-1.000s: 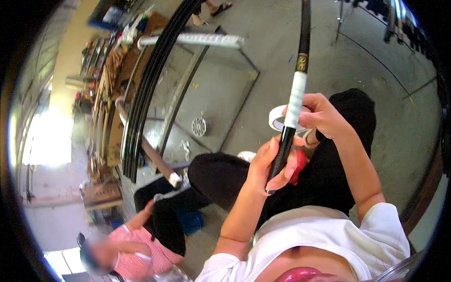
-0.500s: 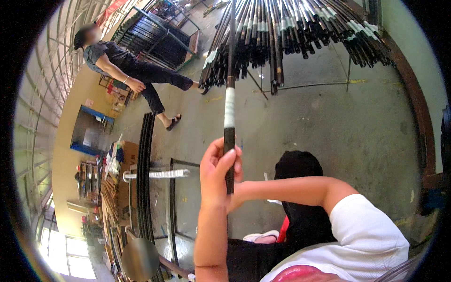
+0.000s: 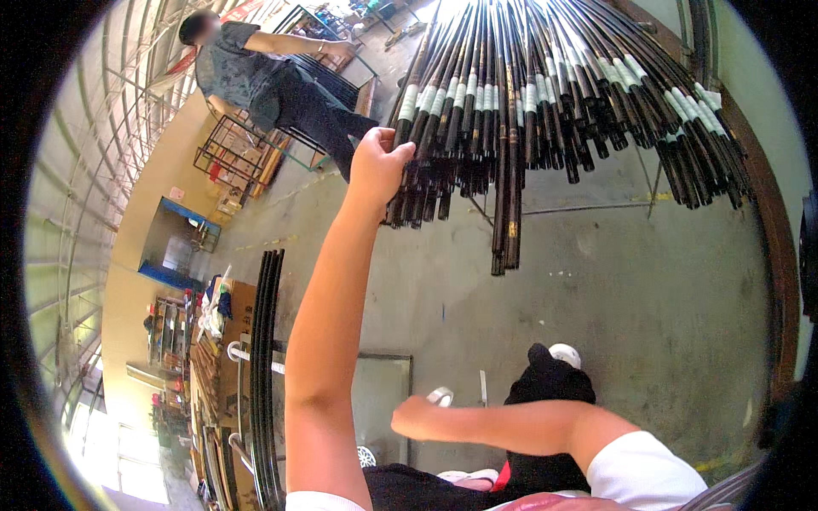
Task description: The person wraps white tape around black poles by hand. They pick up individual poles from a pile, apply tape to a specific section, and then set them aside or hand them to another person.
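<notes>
My left hand reaches far forward to the left edge of a fanned pile of dark poles. Its thumb and fingers close around the outermost pole, a black one with a white band; the palm hides part of the grip. Nearer my body, my right hand is closed, with a roll of white tape at its fingers. Many poles in the pile carry similar white bands, and their dark ends point toward me.
Several upright black poles stand at left beside a metal frame. Another person in dark clothing is at far left, near a rack. Thin stand legs show under the pile. A brown beam runs along the right wall.
My left hand has moved forward from mid-view to the pile, with the white-banded pole now at its left edge. My right hand has come away from the pole. The other person has raised an arm.
</notes>
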Available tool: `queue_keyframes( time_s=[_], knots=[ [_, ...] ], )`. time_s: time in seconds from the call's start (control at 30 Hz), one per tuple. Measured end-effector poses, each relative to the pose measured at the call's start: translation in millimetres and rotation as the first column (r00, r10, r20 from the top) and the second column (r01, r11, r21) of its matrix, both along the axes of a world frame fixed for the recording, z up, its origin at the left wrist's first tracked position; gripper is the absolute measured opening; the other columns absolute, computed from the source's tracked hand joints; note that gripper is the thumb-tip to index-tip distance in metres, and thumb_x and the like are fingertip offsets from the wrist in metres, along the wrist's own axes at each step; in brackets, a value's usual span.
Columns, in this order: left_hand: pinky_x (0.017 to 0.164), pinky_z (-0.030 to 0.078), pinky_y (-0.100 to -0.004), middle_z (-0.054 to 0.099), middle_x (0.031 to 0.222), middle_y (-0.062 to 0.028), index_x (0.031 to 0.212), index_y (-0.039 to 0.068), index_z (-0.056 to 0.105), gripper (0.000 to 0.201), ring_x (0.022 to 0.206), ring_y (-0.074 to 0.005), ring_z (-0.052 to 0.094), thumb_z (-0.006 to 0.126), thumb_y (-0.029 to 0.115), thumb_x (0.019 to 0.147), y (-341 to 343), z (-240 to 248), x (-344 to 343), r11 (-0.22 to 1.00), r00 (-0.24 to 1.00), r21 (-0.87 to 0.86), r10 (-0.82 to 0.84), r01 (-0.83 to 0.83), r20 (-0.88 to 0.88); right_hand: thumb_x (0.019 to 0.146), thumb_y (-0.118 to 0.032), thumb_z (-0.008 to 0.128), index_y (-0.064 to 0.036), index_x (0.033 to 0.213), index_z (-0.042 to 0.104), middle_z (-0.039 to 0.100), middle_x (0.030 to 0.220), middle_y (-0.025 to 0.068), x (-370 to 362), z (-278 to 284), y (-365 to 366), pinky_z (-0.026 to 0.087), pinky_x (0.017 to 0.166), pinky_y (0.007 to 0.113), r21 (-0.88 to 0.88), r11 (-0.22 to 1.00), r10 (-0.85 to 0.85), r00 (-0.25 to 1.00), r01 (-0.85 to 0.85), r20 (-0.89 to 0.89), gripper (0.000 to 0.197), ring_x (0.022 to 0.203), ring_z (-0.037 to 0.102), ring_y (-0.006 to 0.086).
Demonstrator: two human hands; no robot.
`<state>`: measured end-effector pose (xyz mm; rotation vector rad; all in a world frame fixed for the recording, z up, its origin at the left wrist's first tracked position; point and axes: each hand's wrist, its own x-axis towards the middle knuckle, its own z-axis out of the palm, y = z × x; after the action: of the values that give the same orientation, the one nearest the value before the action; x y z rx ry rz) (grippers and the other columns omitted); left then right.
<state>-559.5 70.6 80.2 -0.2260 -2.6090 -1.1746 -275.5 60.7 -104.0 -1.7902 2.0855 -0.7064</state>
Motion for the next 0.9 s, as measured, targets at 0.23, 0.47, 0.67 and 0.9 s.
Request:
queue_keyframes(
  time_s=[0.23,0.47,0.67,0.9],
  knots=[
    [0.084,0.045,-0.0361,0.065,0.095,-0.0156,0.104,0.001,0.060,0.043,0.093,-0.0259,0.062,0.071,0.026,0.071,23,-8,-77,0.930,0.995,-0.356,0.072,-0.093,-0.073,0.066,-0.007,0.063,-0.0026,0.072,0.068,0.067,0.073,0.0141,-2,-16,-5,0.052,0.053,0.039,-0.027,0.999,-0.016,0.999,0.017,0.032,0.009,0.068,0.067,0.0292],
    [0.091,0.039,-0.0475,0.055,0.113,-0.0180,0.107,0.008,0.062,0.045,0.111,-0.0367,0.047,0.067,0.040,0.075,60,-38,-94,0.629,0.949,-0.711,0.211,-0.314,-0.233,0.067,-0.009,0.063,-0.0040,0.070,0.068,0.067,0.071,0.0122,-15,-10,2,0.051,0.052,0.039,-0.069,0.988,-0.135,0.989,0.138,0.052,0.007,0.067,0.067,0.0267],
    [0.087,0.037,-0.0489,0.052,0.112,-0.0159,0.111,0.006,0.057,0.046,0.110,-0.0332,0.046,0.064,0.039,0.079,50,-45,-89,0.558,0.908,-0.729,0.119,-0.397,-0.403,0.066,-0.009,0.063,-0.0041,0.070,0.068,0.066,0.069,0.0120,-10,-11,6,0.051,0.052,0.039,-0.129,0.982,-0.125,0.989,0.135,0.082,0.008,0.065,0.067,0.0262],
    [0.072,0.047,-0.0401,0.061,0.082,-0.0169,0.093,0.000,0.060,0.034,0.081,-0.0318,0.060,0.060,0.033,0.084,78,-48,-4,0.925,0.986,-0.378,-0.102,0.044,-0.135,0.065,-0.009,0.063,-0.0050,0.068,0.068,0.065,0.066,0.0120,-11,-21,9,0.049,0.050,0.038,-0.145,0.976,-0.154,0.986,0.163,0.071,0.007,0.063,0.066,0.0256]
  ],
)
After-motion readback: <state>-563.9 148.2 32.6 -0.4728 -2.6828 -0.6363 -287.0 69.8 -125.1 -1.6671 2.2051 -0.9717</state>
